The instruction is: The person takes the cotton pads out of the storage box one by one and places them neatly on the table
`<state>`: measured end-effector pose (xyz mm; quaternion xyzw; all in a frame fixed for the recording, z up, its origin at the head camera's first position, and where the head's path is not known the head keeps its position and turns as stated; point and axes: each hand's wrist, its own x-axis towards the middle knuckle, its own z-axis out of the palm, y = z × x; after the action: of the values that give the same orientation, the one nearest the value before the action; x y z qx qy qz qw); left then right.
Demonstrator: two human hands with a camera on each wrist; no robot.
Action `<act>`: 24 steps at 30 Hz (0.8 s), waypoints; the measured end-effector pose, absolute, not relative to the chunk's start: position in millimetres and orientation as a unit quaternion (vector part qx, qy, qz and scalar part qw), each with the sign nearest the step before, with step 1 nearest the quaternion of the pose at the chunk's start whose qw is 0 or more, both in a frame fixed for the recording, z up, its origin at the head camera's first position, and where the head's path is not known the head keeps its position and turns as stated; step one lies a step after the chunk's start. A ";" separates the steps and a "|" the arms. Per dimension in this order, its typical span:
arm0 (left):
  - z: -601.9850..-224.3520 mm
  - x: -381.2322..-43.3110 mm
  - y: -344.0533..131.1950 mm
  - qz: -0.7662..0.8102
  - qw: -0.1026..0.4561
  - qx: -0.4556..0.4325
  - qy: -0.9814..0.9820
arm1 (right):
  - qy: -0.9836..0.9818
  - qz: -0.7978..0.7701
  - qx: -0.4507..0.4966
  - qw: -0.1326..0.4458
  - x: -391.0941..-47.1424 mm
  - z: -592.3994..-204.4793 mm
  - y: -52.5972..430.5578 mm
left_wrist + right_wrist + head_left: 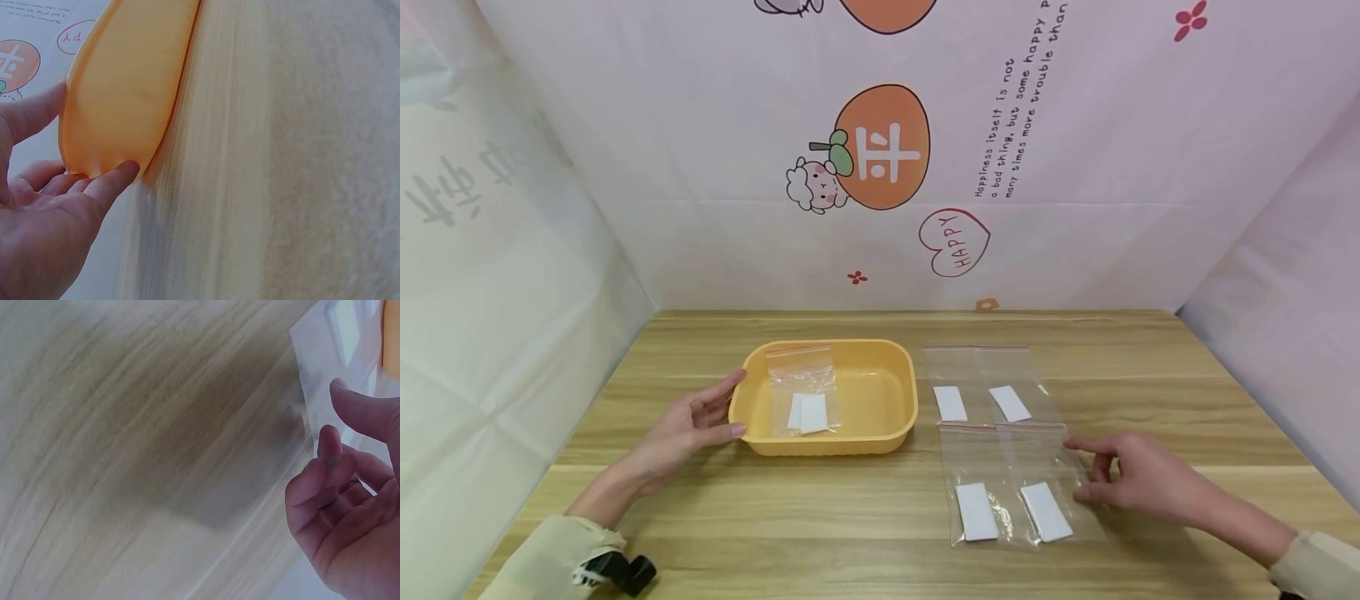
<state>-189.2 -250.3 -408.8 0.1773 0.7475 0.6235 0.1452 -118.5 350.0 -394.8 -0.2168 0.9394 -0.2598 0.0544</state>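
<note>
Near-right bag (1030, 462) flat on table (820, 517), right of tray (880, 446), seems to overlap left neighbour (976, 458). Right hand (1138, 479) at its right edge, thumb and forefinger parted, no pinch that I can see. Left hand (688, 425) grasping tray's left end between thumb and fingers. Bag should be light, limp, slippery; white slip (1047, 512) inside probably stiffer, weighting near end. Best pinch: zip strip (1033, 427), far edge. Straight lift, lest neighbour drag along.
</note>
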 end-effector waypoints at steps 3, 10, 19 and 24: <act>-408.4 -189.2 -250.3 0.622 0.146 0.178 0.748 | 0.942 -0.249 -0.220 0.053 -118.5 -396.1 349.5; -409.3 -189.3 -250.6 0.626 0.147 0.180 0.744 | 0.950 -0.216 -0.223 0.036 -128.4 -383.4 337.4; -411.6 -189.7 -250.4 0.632 0.146 0.184 0.738 | 0.943 -0.220 -0.249 0.037 -147.6 -345.0 285.9; -411.3 -190.5 -250.1 0.633 0.147 0.191 0.736 | 0.929 -0.234 -0.283 0.035 -157.1 -328.4 249.3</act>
<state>-190.5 -250.1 -411.3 0.1908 0.7359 0.6329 0.1468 -157.1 249.3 -328.4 -0.2833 0.9295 -0.2335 0.0353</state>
